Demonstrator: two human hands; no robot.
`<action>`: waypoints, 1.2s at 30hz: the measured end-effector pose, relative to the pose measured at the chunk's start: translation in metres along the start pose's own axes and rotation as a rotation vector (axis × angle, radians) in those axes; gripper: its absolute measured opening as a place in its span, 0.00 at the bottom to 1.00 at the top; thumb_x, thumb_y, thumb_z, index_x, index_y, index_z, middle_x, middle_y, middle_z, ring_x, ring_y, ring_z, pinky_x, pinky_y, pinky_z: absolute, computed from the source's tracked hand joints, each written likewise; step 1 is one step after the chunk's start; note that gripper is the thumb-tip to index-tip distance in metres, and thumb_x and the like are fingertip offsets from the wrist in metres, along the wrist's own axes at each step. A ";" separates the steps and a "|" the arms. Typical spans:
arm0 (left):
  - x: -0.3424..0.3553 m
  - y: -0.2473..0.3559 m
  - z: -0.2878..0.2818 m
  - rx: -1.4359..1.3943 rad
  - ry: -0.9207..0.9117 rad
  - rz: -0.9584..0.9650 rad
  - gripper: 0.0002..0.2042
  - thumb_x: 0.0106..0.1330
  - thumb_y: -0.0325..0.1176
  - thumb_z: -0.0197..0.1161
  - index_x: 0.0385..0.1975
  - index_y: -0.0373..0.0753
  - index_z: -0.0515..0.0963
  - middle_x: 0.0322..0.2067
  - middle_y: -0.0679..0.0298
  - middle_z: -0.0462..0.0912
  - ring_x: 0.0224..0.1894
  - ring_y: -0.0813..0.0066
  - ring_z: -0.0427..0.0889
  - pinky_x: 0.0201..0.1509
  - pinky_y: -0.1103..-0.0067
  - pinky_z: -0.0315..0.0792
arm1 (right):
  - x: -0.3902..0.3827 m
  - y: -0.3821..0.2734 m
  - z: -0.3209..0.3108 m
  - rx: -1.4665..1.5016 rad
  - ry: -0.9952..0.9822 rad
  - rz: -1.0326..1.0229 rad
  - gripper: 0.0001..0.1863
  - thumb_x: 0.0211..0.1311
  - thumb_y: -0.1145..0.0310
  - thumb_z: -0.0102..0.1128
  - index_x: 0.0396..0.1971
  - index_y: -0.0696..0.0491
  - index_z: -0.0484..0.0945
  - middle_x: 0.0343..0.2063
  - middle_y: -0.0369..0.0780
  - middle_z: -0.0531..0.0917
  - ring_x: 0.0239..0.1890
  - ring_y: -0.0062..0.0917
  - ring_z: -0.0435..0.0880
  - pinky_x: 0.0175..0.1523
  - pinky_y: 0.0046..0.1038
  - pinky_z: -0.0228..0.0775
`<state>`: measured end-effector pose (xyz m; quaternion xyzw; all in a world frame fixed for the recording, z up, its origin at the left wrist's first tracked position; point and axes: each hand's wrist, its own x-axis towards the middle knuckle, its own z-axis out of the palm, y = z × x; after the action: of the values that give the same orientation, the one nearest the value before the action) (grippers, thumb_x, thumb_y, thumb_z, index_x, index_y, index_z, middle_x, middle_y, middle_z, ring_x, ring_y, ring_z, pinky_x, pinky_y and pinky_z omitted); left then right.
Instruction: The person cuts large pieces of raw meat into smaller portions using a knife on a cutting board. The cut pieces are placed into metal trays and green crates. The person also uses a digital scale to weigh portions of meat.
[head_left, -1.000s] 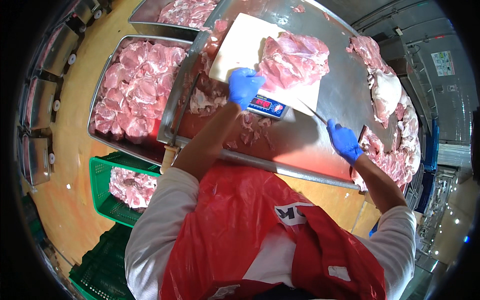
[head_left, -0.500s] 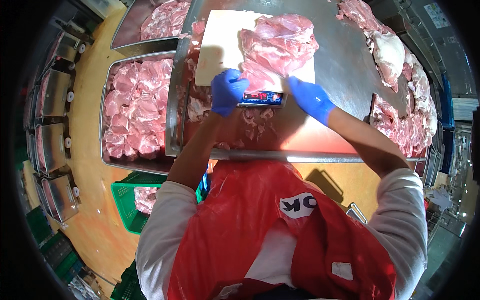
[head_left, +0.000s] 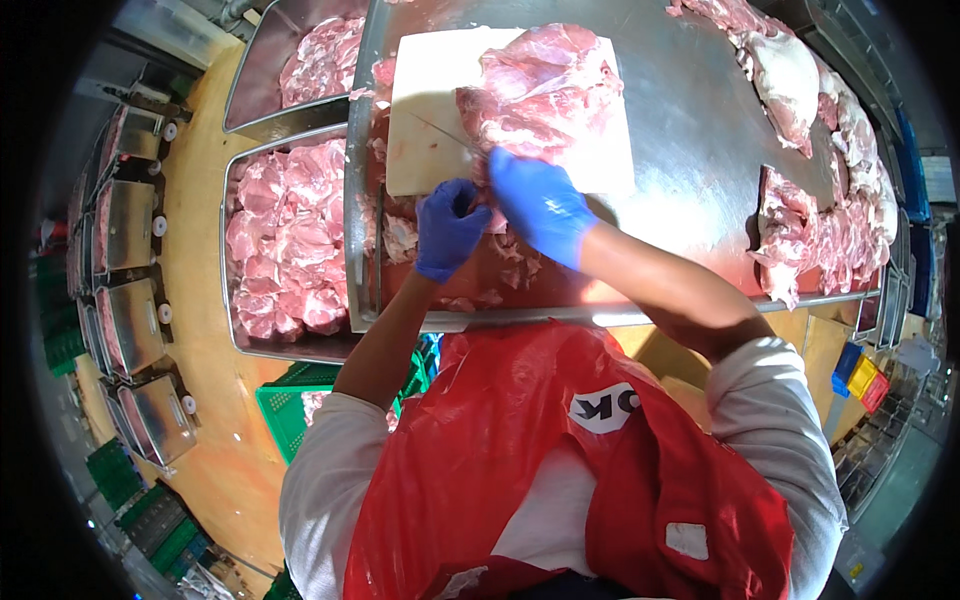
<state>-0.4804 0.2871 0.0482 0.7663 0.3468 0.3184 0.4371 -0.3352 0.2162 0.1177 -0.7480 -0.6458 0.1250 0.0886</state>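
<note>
A large slab of raw meat (head_left: 545,90) lies on a white cutting board (head_left: 425,75) on the steel table. My right hand (head_left: 540,205), in a blue glove, is closed over the slab's near edge and grips a knife. The knife's thin blade (head_left: 440,131) points left and away over the board; its handle is hidden in my fist. Just left of it, my left hand (head_left: 447,230), also gloved in blue, is closed with its fingertips pinching the near end of the meat. My hands nearly touch.
Two steel tubs of meat (head_left: 228,190) stand left of the table (head_left: 690,130). Meat scraps (head_left: 515,265) lie near the table's front edge. Larger cuts (head_left: 785,100) line the right side. A green crate (head_left: 285,415) sits below left; steel bins (head_left: 130,230) stand farther left.
My right hand has moved left across the meat's near edge, and a knife blade now shows from it. My left hand has come slightly nearer to me. The scale display is now hidden.
</note>
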 end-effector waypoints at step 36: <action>0.082 -0.007 0.042 0.008 -0.080 0.355 0.58 0.47 0.44 0.80 0.70 0.25 0.43 0.68 0.39 0.49 0.72 0.47 0.51 0.75 0.63 0.48 | 0.130 0.228 -0.052 1.431 -0.038 0.395 0.18 0.62 0.49 0.64 0.32 0.50 0.80 0.21 0.31 0.79 0.16 0.16 0.77 0.22 0.21 0.75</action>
<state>-0.4035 0.3370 0.0397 0.8291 0.1898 0.3587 0.3846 -0.0870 0.3115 0.0907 -0.6073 -0.2612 0.5418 0.5190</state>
